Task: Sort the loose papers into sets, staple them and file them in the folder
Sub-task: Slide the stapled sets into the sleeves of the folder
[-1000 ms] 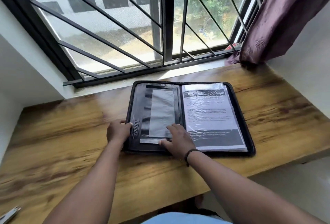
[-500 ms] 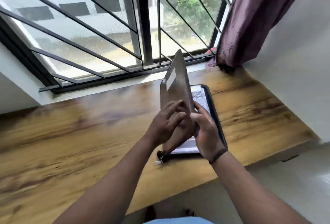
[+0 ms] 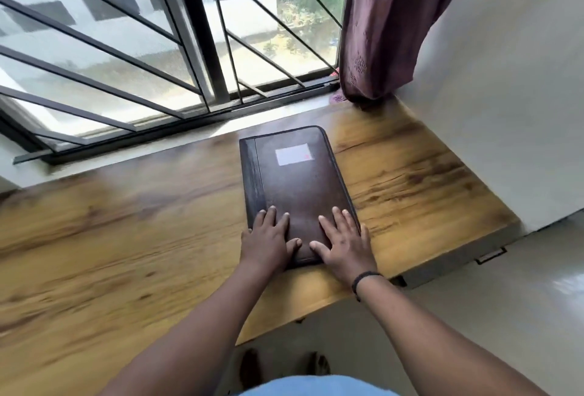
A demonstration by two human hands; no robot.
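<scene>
So that the folder stays closed and flat on the desk, I press my left hand and right hand on it, fingers spread out.

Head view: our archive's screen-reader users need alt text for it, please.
A closed dark brown folder lies on a wooden desk by a barred window, both hands pressed flat on its near end: left hand, right hand.

Dark brown folder with a pale label; streaky honey-brown wood-grain worktop; plum curtain with faint motifs; black wristband.
</scene>
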